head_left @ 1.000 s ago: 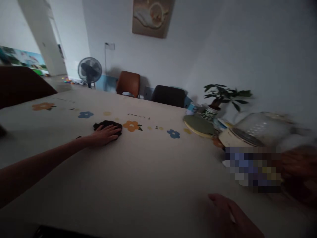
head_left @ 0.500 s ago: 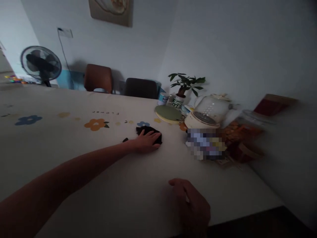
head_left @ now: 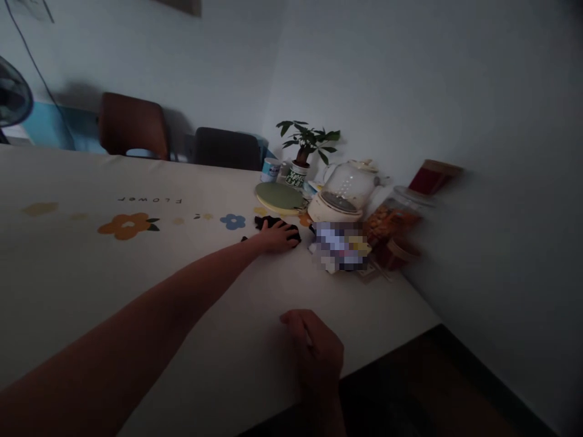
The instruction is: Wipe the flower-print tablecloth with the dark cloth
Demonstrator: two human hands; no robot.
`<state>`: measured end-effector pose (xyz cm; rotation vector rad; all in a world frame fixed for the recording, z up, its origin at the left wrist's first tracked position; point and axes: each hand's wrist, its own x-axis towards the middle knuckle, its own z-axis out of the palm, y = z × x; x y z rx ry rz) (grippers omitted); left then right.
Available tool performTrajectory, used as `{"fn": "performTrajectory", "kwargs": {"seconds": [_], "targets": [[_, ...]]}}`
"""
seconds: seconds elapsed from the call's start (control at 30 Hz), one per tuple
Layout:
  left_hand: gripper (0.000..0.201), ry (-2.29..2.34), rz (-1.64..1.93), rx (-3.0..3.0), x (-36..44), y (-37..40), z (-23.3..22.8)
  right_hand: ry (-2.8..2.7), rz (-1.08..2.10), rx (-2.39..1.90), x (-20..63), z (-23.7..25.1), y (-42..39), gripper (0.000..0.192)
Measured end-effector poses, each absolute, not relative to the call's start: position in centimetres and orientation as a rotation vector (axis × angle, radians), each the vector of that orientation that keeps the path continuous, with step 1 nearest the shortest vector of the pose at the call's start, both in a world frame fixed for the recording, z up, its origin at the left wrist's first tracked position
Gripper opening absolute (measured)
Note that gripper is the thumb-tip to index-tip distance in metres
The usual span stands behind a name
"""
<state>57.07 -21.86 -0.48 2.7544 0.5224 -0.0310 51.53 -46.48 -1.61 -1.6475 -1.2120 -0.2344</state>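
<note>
A dark cloth (head_left: 273,223) is pressed flat under the spread fingers of the left hand (head_left: 276,237), near the far right corner of the table (head_left: 68,261), just beside a green plate (head_left: 279,197) and a kettle (head_left: 342,191). The right hand (head_left: 316,352) is rested loosely curled, grasping nothing, at the near edge. Judging by this, the wiping has reached the cluttered corner; the near strip looks left. "FLOWER" is printed on the tablecloth (head_left: 150,199).

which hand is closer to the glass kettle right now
Left. The left hand lies flat on a black cloth just in front of the glass kettle. The right hand rests near the table's near edge, well short of the kettle.
</note>
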Motion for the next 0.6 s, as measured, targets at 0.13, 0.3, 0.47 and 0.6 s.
{"fn": "performTrajectory", "kwargs": {"seconds": [0.13, 0.3, 0.47, 0.6], "targets": [[0.06, 0.333, -0.058, 2.786, 54.6, -24.2, -0.6, -1.189, -0.209, -1.689, 51.2, -0.9, -46.7, 0.031], [0.062, 0.133, -0.051, 2.806, 51.8, -28.0, -1.2, -1.206, -0.306, -1.647, 50.7, -0.2, -46.7, 0.03], [0.061, -0.086, -0.063, 2.818, 52.5, -31.7, -1.4, -1.126, -0.554, -1.552, 50.2, -0.5, -47.0, 0.031], [0.06, -0.221, -0.031, 2.844, 54.8, -35.1, -1.1, -1.001, -0.659, -1.474, 49.8, -1.3, -47.7, 0.029]]}}
